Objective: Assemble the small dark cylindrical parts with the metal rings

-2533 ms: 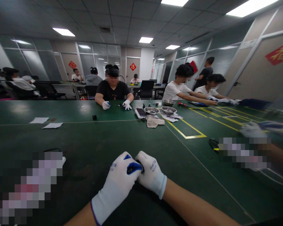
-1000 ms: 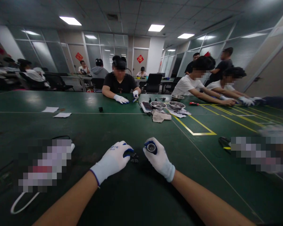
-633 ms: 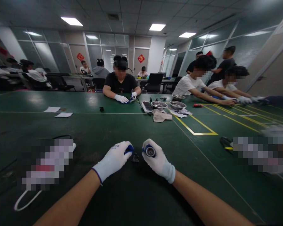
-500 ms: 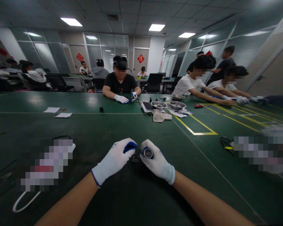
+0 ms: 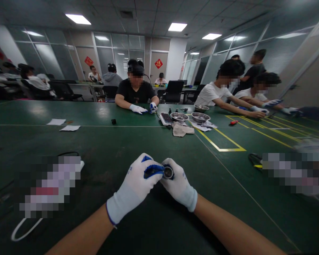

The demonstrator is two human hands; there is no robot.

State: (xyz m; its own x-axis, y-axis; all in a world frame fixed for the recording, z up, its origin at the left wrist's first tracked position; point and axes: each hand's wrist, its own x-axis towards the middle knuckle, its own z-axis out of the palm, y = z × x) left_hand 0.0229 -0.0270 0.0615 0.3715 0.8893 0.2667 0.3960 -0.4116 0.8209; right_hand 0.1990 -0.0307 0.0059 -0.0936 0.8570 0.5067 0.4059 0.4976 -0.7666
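My right hand (image 5: pixel 178 182), in a white glove with blue-coated fingers, is wrapped round a short cylindrical metal part (image 5: pixel 168 173). Its round, hollow end with a bright rim faces up towards me. My left hand (image 5: pixel 139 179), gloved alike, has its thumb and fingertips pinched together at the left side of that rim. Whatever those fingertips may hold is too small or too hidden to make out. The small metal rings on the table near my hands are now covered by my left hand.
Across the green table (image 5: pixel 101 148), metal bowls (image 5: pixel 179 117), a beige cloth (image 5: pixel 183 129) and a phone (image 5: pixel 166 118) stand near a gloved co-worker (image 5: pixel 135 94). Blurred-out items lie left and right. White papers (image 5: pixel 70 128) and a small black block (image 5: pixel 113 121) lie further left.
My left hand has moved right, from above the small rings to the rim of the metal part, its fingertips now closed there. My right hand has stayed nearly in place.
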